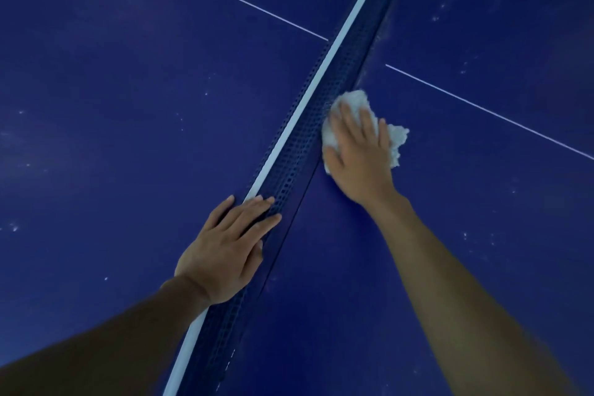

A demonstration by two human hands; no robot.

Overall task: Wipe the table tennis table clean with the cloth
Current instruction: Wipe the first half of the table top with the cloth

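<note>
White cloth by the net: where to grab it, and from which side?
Pinch the crumpled flap of the cloth that sticks out beyond the little finger of the right hand, coming from above on the side away from the net. The net hems in the opposite edge, and the rest lies pressed flat under the hand.

bare left grip (225, 247), bare right grip (360, 154), bare forearms (466, 299)

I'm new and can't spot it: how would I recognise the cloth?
Find the dark blue table and follow the net crossing it diagonally. Just right of the net, under the right hand, lies the cloth. It alone is white, fluffy and crumpled.
</note>
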